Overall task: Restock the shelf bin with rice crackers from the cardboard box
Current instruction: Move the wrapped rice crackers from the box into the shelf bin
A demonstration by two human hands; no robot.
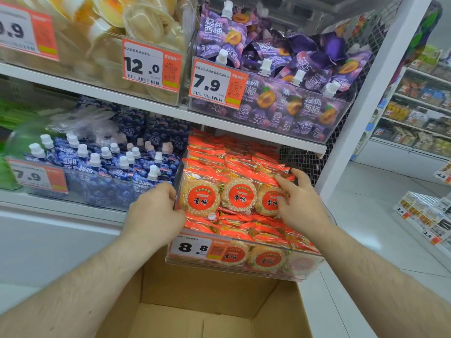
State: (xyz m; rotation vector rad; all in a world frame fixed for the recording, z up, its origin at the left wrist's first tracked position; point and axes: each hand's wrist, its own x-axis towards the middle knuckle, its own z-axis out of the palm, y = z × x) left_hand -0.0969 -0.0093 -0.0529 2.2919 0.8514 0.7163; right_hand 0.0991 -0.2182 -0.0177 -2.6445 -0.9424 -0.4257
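Note:
A clear shelf bin (314,261) with an 8.8 price tag is piled high with red-and-orange rice cracker packs (240,157). A row of three packs stands upright near the front. My left hand (153,213) holds the left end of that row, its fingers curled round the leftmost pack (200,197). At the right end my right hand (297,201) rests its fingers on the rightmost pack (268,202). Below the bin the cardboard box (207,311) stands open, and the part of its inside that shows holds no packs.
A bin of blue jelly pouches (109,167) sits to the left. Purple plum jelly pouches (280,76) and pale jelly cups (136,28) fill the shelf above. A white upright post (366,93) stands at the right, with an aisle and more shelves (422,215) beyond.

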